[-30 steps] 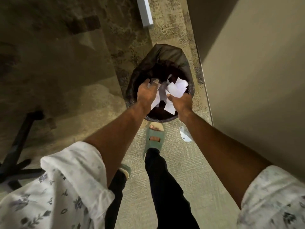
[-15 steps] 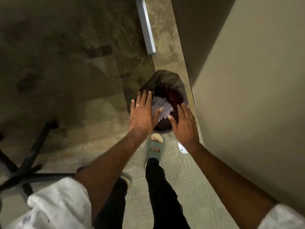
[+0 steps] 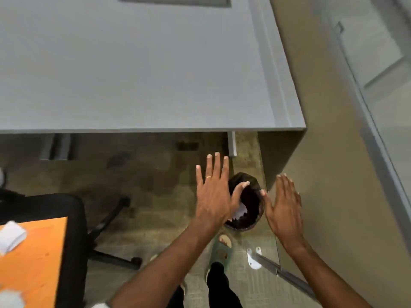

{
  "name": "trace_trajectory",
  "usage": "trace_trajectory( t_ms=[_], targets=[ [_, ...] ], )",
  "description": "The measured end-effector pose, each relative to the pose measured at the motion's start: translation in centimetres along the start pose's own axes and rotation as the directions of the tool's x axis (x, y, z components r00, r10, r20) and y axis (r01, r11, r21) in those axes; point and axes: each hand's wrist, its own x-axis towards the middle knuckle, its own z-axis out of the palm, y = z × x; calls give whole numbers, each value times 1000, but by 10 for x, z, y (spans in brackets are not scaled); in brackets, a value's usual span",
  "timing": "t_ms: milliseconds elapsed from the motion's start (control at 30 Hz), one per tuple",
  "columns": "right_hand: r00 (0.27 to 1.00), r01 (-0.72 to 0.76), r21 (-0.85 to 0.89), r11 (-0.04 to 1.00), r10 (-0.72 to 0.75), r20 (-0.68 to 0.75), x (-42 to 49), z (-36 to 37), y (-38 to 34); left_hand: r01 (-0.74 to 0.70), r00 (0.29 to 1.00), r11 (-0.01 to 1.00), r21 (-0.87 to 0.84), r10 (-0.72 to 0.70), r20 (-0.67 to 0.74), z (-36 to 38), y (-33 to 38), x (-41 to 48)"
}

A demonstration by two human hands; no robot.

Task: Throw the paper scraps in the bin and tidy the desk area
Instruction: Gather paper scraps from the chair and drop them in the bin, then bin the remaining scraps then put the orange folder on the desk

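With both the left hand (image 3: 213, 196) and right hand (image 3: 283, 205) open and empty above the bin (image 3: 249, 203), scraps (image 3: 239, 213) lie inside; next, probably, gathering the papers (image 3: 11, 236) at far left.

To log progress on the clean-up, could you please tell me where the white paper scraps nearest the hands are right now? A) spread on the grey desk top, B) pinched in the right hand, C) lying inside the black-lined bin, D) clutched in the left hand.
C: the white paper scraps lie inside the bin, while the left hand and right hand are open and empty above it.
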Motion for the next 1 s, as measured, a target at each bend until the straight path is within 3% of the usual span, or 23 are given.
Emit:
trace_trajectory(
  t_ms=[200, 367, 500, 767, 1000],
  targets=[
    [987, 150, -61, 987, -153, -48, -37, -58, -95, 33, 993, 999, -3, -33, -115, -103, -55, -59],
    [949, 313, -57, 948, -315, -34, -63, -63, -192, 170, 970, 985, 10, -165, -179, -151, -130, -119],
    [885, 465, -33, 885, -463, 45, -85, -54, -280, 367, 902, 930, -29, -363, -233, -171, -197, -172],
    [578, 806, 3, 591, -790, 204, -135, -1, -437, 714, 593, 674, -190, -726, -349, -188, -316, -279],
    [220, 964, 80, 255, -927, 304, -184, 62, -542, 888, 261, 357, -290, -910, -321, -170, -380, -362]
  ],
)
